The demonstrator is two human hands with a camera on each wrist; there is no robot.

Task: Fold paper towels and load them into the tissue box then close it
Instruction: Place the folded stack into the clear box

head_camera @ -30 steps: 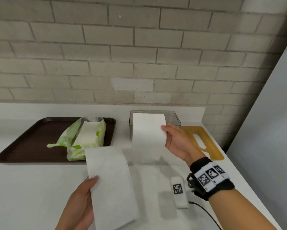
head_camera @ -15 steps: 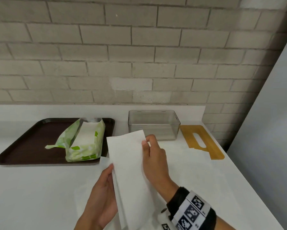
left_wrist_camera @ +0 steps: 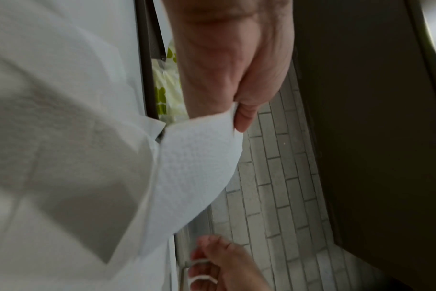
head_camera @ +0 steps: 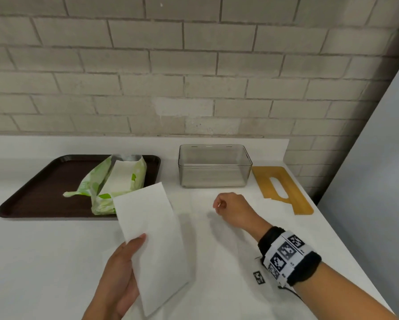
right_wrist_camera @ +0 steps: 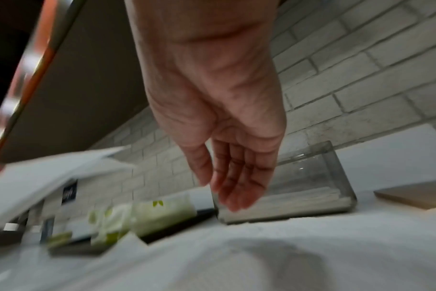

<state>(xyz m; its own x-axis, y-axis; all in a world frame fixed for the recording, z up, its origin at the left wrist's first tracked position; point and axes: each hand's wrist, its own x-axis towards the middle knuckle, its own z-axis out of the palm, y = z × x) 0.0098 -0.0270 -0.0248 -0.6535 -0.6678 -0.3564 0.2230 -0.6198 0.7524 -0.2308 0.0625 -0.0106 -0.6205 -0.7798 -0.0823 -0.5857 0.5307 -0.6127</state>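
Observation:
My left hand [head_camera: 136, 248] holds a folded white paper towel [head_camera: 152, 239] by its near edge, thumb on top, above the counter; the left wrist view shows the thumb [left_wrist_camera: 242, 118] pinching the paper towel [left_wrist_camera: 199, 161]. My right hand [head_camera: 219, 205] hovers empty, fingers relaxed, just in front of the clear tissue box [head_camera: 214, 166]. Seen from the right wrist, the right hand [right_wrist_camera: 233, 189] hangs before the tissue box [right_wrist_camera: 336, 177], which has pale layers at its bottom. The box's wooden lid [head_camera: 284, 190] lies flat to its right. A flat towel sheet [head_camera: 217, 241] lies under the right hand.
A brown tray [head_camera: 32, 192] at the left carries an opened green pack of paper towels [head_camera: 115, 183]. The brick wall [head_camera: 194, 77] runs behind the counter, and a grey panel [head_camera: 378, 169] closes the right side. A tagged marker [head_camera: 258, 277] shows near my right wrist.
My right hand has let go of the folded towel and moved right, toward the front of the box. The left hand keeps the towel, now held alone.

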